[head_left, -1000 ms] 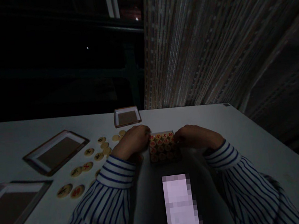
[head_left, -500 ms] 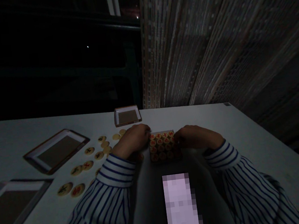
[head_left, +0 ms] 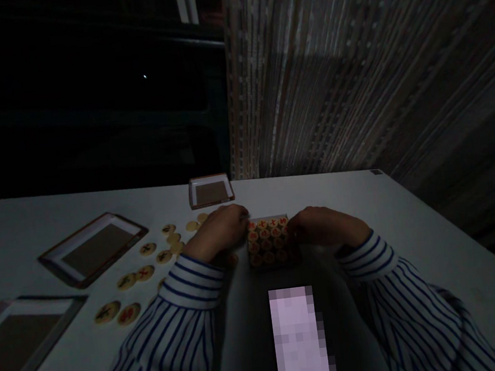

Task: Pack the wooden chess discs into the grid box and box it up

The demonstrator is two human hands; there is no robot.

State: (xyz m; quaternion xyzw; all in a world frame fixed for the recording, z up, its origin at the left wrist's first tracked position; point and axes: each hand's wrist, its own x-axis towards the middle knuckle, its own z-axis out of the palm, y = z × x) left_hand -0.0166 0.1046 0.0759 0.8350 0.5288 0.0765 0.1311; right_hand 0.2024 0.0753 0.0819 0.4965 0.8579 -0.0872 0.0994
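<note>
A small box [head_left: 273,217] stands in front of me, filled with rows of round xiangqi pieces [head_left: 265,234] with red characters on top. At its left side, my left hand [head_left: 228,227] is closed, with the fingertips against the far left corner. My right hand [head_left: 318,225] curls its fingers over the right edge and hides some of the pieces there. Both thumbs are hard to make out in the dim light. Loose xiangqi pieces [head_left: 164,256] lie left of my left hand, some face up with dark or red characters, others showing plain wood.
Three shallow trays stand on the white table [head_left: 329,190]: a tray at the back [head_left: 192,195], a tray at the left [head_left: 82,285] and a tray at the near left edge [head_left: 38,355]. A striped string curtain [head_left: 307,82] hangs behind the table on the right.
My head view has shifted very slightly. Both hands stay at the box's sides, and the pieces and trays lie where they were.
</note>
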